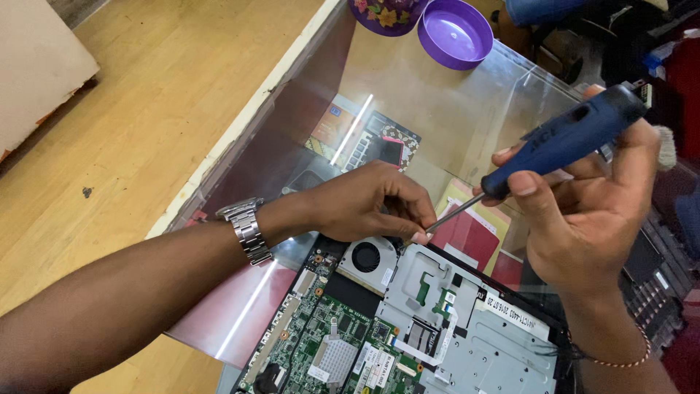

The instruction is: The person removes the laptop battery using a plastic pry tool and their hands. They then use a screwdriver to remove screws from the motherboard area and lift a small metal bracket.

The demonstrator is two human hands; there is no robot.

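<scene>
An opened laptop (pixel 467 343) lies on a glass table, its green circuit board (pixel 328 343), round black fan (pixel 366 257) and grey metal plate showing. My right hand (pixel 590 211) grips a blue-handled screwdriver (pixel 565 138), whose thin shaft slants down-left to the laptop's top edge near the fan. My left hand (pixel 364 204), with a metal watch (pixel 246 230) on its wrist, has its fingertips pinched together around the screwdriver tip. What lies under the fingertips is hidden.
A purple lid (pixel 454 33) and a purple flowered container (pixel 383 14) stand at the table's far edge. Cards and papers (pixel 364 138) lie under the glass table top (pixel 452 109). A wooden floor (pixel 146 109) is to the left, and dark equipment (pixel 656 277) crowds the right.
</scene>
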